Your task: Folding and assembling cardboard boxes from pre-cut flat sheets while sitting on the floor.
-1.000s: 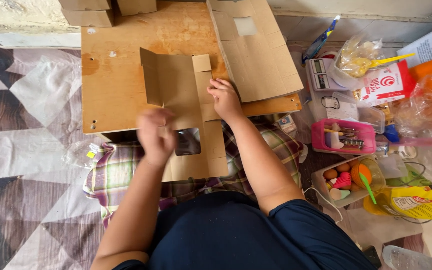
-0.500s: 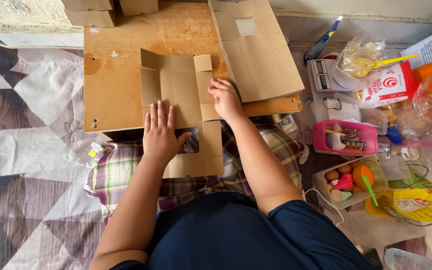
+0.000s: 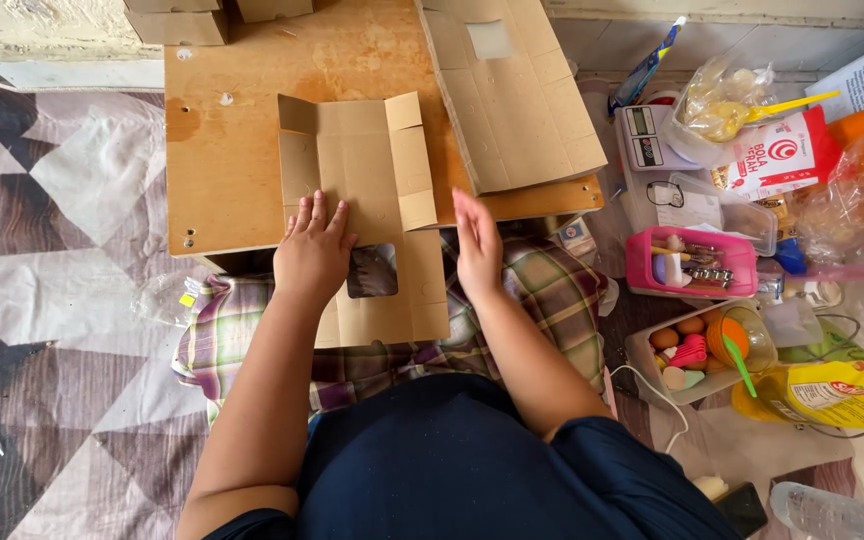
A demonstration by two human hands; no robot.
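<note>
Flat cardboard box blank [image 3: 377,215], windowed: lies over the wooden tabletop [image 3: 232,150] edge. Our left hand [image 3: 314,250] presses it, fingers spread flat; our right hand [image 3: 476,245] hovers just beside it, open, holding nothing.

Left hand [image 3: 314,252] lies flat, palm down, fingers spread; right hand [image 3: 477,245] stands edge-on, fingers straight.
</note>
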